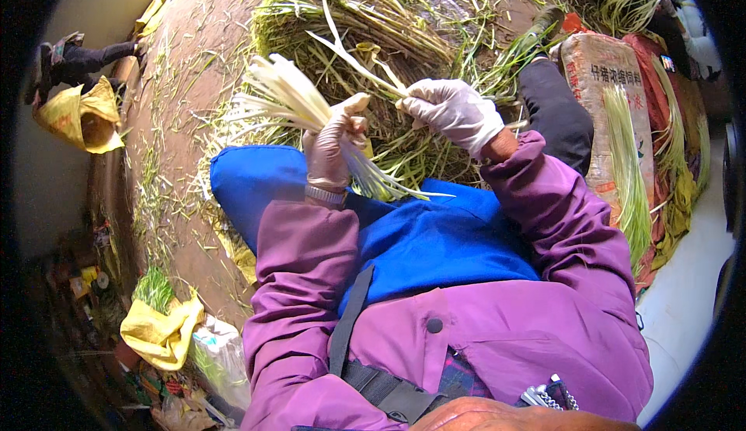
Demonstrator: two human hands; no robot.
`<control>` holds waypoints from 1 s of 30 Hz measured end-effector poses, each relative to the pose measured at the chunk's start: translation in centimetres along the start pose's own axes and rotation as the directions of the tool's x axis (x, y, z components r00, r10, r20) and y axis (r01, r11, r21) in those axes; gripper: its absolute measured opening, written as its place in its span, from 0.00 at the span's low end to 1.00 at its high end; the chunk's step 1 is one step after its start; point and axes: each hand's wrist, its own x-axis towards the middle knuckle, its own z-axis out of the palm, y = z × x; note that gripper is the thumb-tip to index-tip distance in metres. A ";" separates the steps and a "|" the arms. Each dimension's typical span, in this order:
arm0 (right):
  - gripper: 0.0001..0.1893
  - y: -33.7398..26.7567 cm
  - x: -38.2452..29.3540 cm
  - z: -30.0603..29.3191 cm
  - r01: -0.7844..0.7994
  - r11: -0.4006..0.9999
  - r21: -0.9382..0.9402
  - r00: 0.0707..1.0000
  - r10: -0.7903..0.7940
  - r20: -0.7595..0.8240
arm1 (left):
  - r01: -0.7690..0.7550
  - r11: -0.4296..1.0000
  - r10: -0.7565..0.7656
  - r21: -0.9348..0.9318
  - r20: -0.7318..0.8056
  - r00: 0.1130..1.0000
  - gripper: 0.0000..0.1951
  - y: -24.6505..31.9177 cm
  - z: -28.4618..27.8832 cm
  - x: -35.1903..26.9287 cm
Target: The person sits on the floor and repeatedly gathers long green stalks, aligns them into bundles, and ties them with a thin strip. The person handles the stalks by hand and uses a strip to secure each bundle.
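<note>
My left hand (333, 150), in a thin glove, is closed around a bunch of pale leafy stalks (291, 93) that look like blanched chives. White ends fan out to the upper left, and thin green tips hang below the fist. My right hand (451, 110), also gloved, pinches one forked, yellowish-white stalk (361, 66) between thumb and fingers. This stalk points up and left, apart from the bunch. Beneath both hands lies a large heap of uncut green and straw-coloured stalks (373, 23). A blue apron (431, 238) covers my lap.
At right, a printed woven sack (600, 69) bears a laid-out bundle of pale stalks (626, 168). Someone else's gloved hand (699, 49) is at the upper right. Leaf scraps litter the brown floor (192, 81). Yellow sacks (163, 332) lie at left.
</note>
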 end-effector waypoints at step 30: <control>0.14 9.3 1.7 -27.3 -0.370 0.565 -0.737 0.751 -0.285 -0.595 | -0.195 0.872 0.107 -0.450 -0.214 0.971 0.09 3.4 -6.4 2.2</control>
